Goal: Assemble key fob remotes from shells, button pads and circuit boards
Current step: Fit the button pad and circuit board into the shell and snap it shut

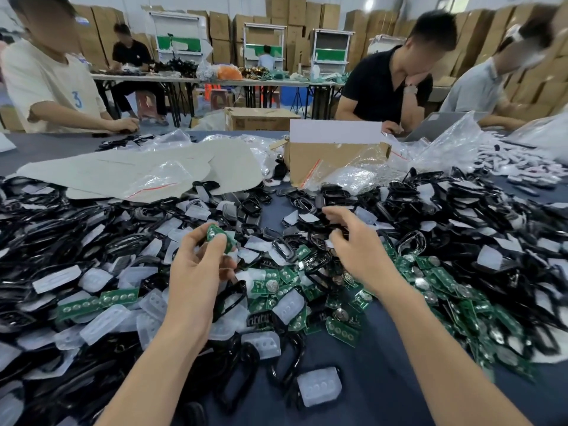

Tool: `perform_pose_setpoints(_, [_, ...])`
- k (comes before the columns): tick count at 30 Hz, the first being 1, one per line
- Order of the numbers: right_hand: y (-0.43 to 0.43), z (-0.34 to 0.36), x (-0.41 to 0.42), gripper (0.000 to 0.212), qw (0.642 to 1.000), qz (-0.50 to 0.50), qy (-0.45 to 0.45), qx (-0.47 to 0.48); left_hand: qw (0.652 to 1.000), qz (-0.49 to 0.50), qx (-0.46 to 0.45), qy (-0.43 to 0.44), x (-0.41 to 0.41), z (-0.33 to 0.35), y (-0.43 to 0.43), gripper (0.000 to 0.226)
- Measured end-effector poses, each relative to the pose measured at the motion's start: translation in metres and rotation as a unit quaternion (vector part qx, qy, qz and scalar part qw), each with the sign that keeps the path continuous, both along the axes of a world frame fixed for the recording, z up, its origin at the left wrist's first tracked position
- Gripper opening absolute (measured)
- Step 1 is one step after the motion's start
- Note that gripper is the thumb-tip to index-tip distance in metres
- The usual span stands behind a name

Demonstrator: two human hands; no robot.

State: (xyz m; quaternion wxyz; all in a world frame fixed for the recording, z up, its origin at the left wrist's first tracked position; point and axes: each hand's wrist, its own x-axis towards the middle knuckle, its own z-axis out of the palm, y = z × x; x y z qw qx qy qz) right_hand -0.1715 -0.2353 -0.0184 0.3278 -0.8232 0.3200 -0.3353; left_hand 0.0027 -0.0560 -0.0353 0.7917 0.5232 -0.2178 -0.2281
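over the grey table [368, 364], pinching a green circuit board [218, 236] with the left hand [196, 265]; right hand [356, 247] curled down among black shells [318, 238], grip unclear.

A blue numeral 3 is printed on the cream T-shirt [46, 78] of the person sitting well beyond the left hand [196, 265], off to its left. Straight past that hand, the dark print on the cardboard box [258, 118] on the floor is too blurred to read.

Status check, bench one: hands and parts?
Left hand pinches green circuit board. Right hand among black shells, grip unclear. Button pads litter table.
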Motion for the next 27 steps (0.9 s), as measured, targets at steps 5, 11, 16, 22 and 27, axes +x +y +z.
perform_pose_setpoints(5, [-0.051,0.026,0.047,0.038,0.985,-0.048,0.147,-0.078,0.999,-0.022,-0.021,0.018,0.003,0.002,-0.003,0.021])
perform_pose_setpoints(11, [-0.095,0.021,0.101,0.036,0.954,-0.057,0.271,-0.112,0.989,-0.073,-0.076,0.1,0.015,0.003,-0.003,0.016])
perform_pose_setpoints(16, [-0.119,0.0,0.124,0.043,0.925,-0.084,0.362,-0.079,0.982,-0.091,-0.098,0.131,0.022,0.001,-0.004,0.021])
perform_pose_setpoints(22, [-0.14,-0.009,0.142,0.04,0.926,-0.112,0.346,-0.103,0.979,-0.1,-0.094,0.153,0.028,-0.004,-0.009,0.03])
perform_pose_setpoints(27, [-0.144,-0.016,0.165,0.049,0.918,-0.05,0.373,-0.123,0.976,-0.09,-0.092,0.177,0.028,-0.004,-0.011,0.023])
